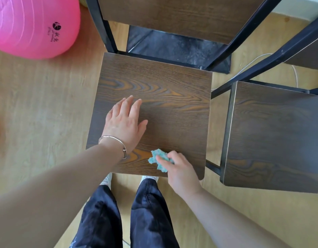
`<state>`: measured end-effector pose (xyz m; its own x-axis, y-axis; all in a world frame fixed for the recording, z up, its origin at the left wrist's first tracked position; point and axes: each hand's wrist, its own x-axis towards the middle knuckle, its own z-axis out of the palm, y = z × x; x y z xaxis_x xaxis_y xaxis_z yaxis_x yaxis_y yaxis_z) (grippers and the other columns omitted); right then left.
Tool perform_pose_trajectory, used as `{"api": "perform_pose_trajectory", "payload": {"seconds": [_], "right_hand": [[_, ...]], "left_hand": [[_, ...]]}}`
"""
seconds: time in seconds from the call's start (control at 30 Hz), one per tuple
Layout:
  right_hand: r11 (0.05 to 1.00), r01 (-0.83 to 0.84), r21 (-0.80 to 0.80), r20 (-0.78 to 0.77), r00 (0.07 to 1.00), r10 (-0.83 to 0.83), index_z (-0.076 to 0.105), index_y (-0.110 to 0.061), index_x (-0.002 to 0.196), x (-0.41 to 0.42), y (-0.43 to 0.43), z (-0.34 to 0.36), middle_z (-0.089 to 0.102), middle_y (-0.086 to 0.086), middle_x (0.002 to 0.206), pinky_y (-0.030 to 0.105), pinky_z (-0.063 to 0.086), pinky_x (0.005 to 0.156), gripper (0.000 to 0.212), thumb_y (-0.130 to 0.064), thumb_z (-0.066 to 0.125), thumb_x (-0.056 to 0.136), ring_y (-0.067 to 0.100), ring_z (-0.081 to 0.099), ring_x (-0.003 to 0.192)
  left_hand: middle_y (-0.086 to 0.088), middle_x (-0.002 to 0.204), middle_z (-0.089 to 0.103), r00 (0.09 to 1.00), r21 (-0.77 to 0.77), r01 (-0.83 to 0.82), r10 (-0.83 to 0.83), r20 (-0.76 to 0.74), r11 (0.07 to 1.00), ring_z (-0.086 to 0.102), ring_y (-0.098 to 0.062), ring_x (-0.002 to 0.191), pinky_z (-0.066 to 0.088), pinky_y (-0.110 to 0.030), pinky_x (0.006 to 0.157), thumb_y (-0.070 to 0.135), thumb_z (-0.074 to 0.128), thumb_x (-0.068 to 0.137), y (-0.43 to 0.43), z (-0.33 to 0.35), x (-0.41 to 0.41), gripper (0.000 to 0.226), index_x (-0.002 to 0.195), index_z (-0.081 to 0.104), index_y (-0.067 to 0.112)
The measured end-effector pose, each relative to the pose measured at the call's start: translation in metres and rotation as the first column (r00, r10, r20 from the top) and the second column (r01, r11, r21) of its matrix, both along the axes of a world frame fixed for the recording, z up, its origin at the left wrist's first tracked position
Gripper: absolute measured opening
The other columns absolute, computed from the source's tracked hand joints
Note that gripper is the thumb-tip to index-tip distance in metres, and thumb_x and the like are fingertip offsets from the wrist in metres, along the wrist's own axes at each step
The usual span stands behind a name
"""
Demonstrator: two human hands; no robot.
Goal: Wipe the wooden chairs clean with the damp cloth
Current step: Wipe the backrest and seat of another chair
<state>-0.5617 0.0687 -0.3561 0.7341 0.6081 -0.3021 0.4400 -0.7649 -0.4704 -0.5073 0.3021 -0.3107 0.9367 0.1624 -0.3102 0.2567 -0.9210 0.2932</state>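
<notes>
- Floor (38, 104): light wood-look boards, fills the whole view.
- Centre chair (163, 97): dark wood-grain seat in the middle of the view, black metal frame, backrest panel at 12 o'clock.
- Second chair (273, 133): same make, at 3 o'clock, just beside the centre chair but not touching it; its seat is bare.
- Pink ball (29, 24): big inflatable with dark printed logo, at 10–11 o'clock, on the floor, apart from the chair.
- Dark trousers (149, 215): person's legs at 6 o'clock, standing at the front edge of the centre seat; light shoes (106, 180) partly under that edge.
- Black mat (172, 45): dusty, on the floor under the backrest, 12 o'clock.
- Left hand (125, 122): flat, palm down on the centre seat, at 9 o'clock of the seat, fingers straight and lightly spread, holds nothing.
- Right hand (179, 170): at the seat's front edge, 5–6 o'clock of the seat, fingers curled, pinching the cloth down on the wood.
- Cloth (159, 157): small teal-and-white, crumpled, on the centre seat near its front edge, sticking out at 10 o'clock from the right hand.
- Bracelet (117, 140): thin silver bangle on the left wrist.
- White cable (296, 76): on the floor at 2 o'clock, behind the second chair.
</notes>
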Motion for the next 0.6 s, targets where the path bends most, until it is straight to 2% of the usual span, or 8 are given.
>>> {"api": "perform_pose_trajectory", "payload": {"seconds": [0.07, 0.13, 0.23, 0.3, 0.4, 0.47, 0.53, 0.6], "right_hand": [[0.993, 0.114, 0.033, -0.057, 0.992, -0.112, 0.063, -0.023, 0.128, 0.013, -0.005, 0.007, 0.054, 0.000, 0.103, 0.032, 0.053, 0.067, 0.059, 0.007, 0.064, 0.077, 0.020, 0.055, 0.088], [0.939, 0.337, 0.071, -0.008, 0.941, -0.337, 0.065, -0.021, 0.128, 0.037, -0.018, 0.015, 0.052, 0.001, 0.101, 0.025, 0.048, 0.071, 0.056, 0.009, 0.058, 0.081, 0.018, 0.055, 0.085], [0.750, 0.657, 0.077, 0.094, 0.744, -0.661, 0.066, -0.018, 0.126, 0.086, -0.044, 0.019, 0.049, 0.004, 0.098, 0.022, 0.043, 0.078, 0.051, 0.009, 0.053, 0.084, 0.022, 0.056, 0.085], [0.726, 0.685, 0.058, 0.086, 0.721, -0.687, 0.064, -0.018, 0.128, 0.115, -0.047, 0.016, 0.047, 0.001, 0.101, 0.018, 0.041, 0.083, 0.047, 0.005, 0.053, 0.089, 0.021, 0.057, 0.091], [0.808, 0.589, -0.016, 0.091, 0.805, -0.586, 0.058, -0.019, 0.134, 0.136, -0.035, 0.006, 0.048, -0.001, 0.111, 0.021, 0.046, 0.090, 0.046, -0.001, 0.056, 0.093, 0.017, 0.055, 0.102], [0.795, 0.606, -0.030, 0.111, 0.792, -0.600, 0.057, -0.021, 0.135, 0.133, -0.028, 0.000, 0.049, -0.002, 0.113, 0.019, 0.045, 0.088, 0.047, -0.002, 0.057, 0.093, 0.016, 0.055, 0.104], [0.782, 0.623, -0.023, 0.143, 0.776, -0.614, 0.057, -0.022, 0.135, 0.117, -0.023, -0.002, 0.050, -0.002, 0.112, 0.024, 0.050, 0.088, 0.048, -0.001, 0.058, 0.091, 0.017, 0.056, 0.103], [0.802, 0.596, -0.035, 0.144, 0.797, -0.586, 0.058, -0.023, 0.134, 0.089, -0.020, -0.002, 0.051, 0.001, 0.112, 0.033, 0.053, 0.086, 0.052, 0.002, 0.057, 0.089, 0.021, 0.057, 0.099]], "left_hand": [[-0.008, 0.153, 0.028, 1.000, 0.005, 0.004, -0.004, 0.001, 1.000, 0.024, -0.029, 0.139, 0.029, -0.048, 0.110, 0.044, 0.042, 0.094, 0.001, 0.001, 0.001, 0.059, 0.146, 0.027, 0.020], [-0.008, 0.152, 0.029, 1.000, -0.001, 0.003, -0.003, 0.012, 1.000, 0.026, -0.030, 0.138, 0.030, -0.049, 0.109, 0.043, 0.045, 0.094, 0.004, 0.003, 0.001, 0.059, 0.145, 0.029, 0.019], [-0.010, 0.149, 0.035, 0.999, -0.012, 0.000, 0.000, 0.043, 1.000, 0.030, -0.032, 0.135, 0.035, -0.052, 0.104, 0.040, 0.052, 0.091, 0.011, 0.002, -0.001, 0.059, 0.143, 0.035, 0.017], [-0.010, 0.148, 0.037, 0.998, -0.007, -0.001, 0.001, 0.061, 1.000, 0.033, -0.033, 0.133, 0.037, -0.053, 0.102, 0.039, 0.054, 0.090, 0.017, 0.000, -0.005, 0.059, 0.142, 0.037, 0.016], [-0.009, 0.149, 0.035, 0.998, -0.002, -0.012, 0.012, 0.054, 1.000, 0.031, -0.032, 0.133, 0.034, -0.050, 0.102, 0.039, 0.053, 0.090, 0.028, 0.000, -0.010, 0.059, 0.143, 0.036, 0.017], [-0.009, 0.150, 0.034, 0.999, -0.004, -0.002, 0.002, 0.051, 1.000, 0.029, -0.032, 0.134, 0.032, -0.049, 0.104, 0.039, 0.052, 0.091, 0.032, 0.000, -0.014, 0.060, 0.144, 0.035, 0.018], [-0.008, 0.150, 0.033, 0.999, -0.006, 0.018, -0.017, 0.047, 1.000, 0.028, -0.032, 0.135, 0.031, -0.049, 0.105, 0.039, 0.052, 0.091, 0.037, -0.001, -0.020, 0.060, 0.144, 0.035, 0.018], [-0.009, 0.150, 0.033, 0.998, -0.010, 0.045, -0.044, 0.042, 0.999, 0.028, -0.032, 0.135, 0.032, -0.049, 0.105, 0.040, 0.051, 0.091, 0.040, -0.001, -0.025, 0.061, 0.144, 0.034, 0.017]]}}
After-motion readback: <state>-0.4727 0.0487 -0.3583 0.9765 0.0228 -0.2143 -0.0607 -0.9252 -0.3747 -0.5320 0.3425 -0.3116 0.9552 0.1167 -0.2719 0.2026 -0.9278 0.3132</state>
